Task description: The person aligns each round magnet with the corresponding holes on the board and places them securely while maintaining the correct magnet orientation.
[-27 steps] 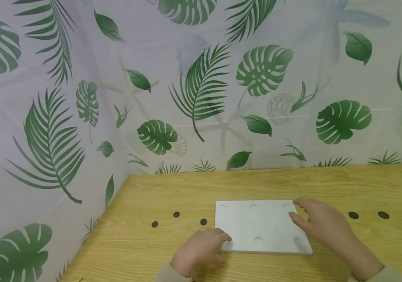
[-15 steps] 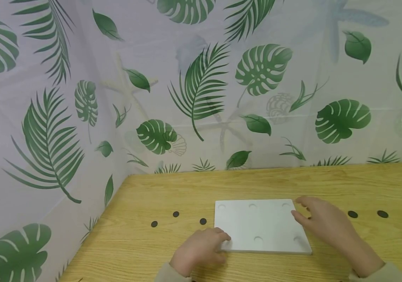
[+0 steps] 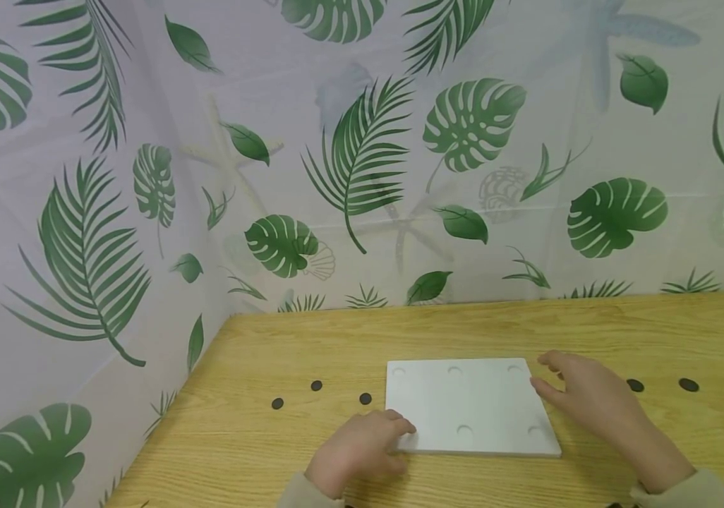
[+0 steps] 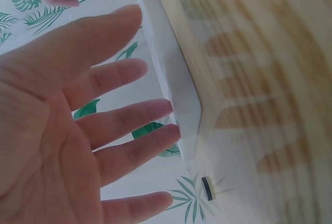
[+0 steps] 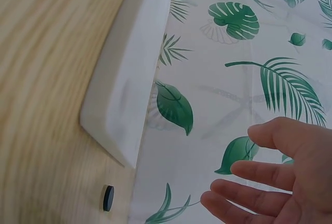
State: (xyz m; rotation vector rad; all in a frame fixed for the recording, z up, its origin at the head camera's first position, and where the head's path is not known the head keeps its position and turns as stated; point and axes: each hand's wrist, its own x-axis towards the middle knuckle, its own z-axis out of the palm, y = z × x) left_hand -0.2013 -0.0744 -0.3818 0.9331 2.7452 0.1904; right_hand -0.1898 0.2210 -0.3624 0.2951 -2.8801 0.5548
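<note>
A white rectangular board (image 3: 457,402) with several shallow round recesses lies flat on the table. My left hand (image 3: 362,444) is at its near left corner, fingertips over the edge in the head view. In the left wrist view the left hand (image 4: 88,105) has its fingers extended and spread, two fingertips right at the side of the board (image 4: 176,79). Beyond the right edge hovers my right hand (image 3: 590,395), thumb and fingers apart, holding nothing. The right wrist view has this right hand (image 5: 275,177) relaxed, a gap between it and the board (image 5: 124,79).
Three black discs lie left of the board, the nearest disc (image 3: 365,398) close to its edge. Two more, a disc (image 3: 635,386) and another disc (image 3: 689,385), lie beyond the right hand. A leaf-patterned cloth (image 3: 375,268) rises behind the wooden table (image 3: 311,339).
My right hand has drawn slightly to the right, away from the board's right edge. The left hand keeps its place at the near left corner, and the board has stayed still.
</note>
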